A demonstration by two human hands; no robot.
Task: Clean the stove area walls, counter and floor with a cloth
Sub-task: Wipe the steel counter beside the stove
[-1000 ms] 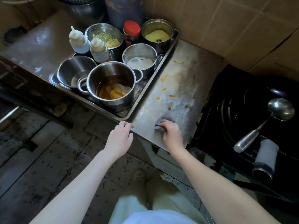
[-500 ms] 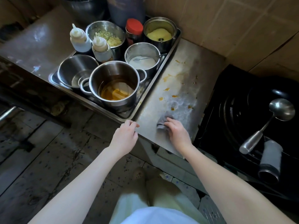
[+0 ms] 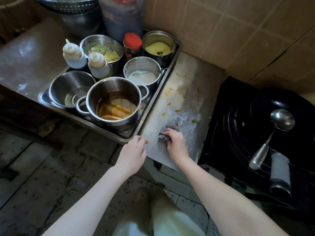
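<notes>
**Cloth pressed near the counter's front edge**

The right hand (image 3: 176,144) gripped a bunched grey cloth (image 3: 168,131), fingers curled over it, holding it down on the steel counter (image 3: 187,150) between the tray (image 3: 164,82) and the black stove (image 3: 214,150). Orange spots (image 3: 168,104) lay just beyond the cloth. The left hand (image 3: 133,155) held nothing, its fingers loosely curled at the counter's edge by the tray's corner; whether they touched it could not be told.
</notes>
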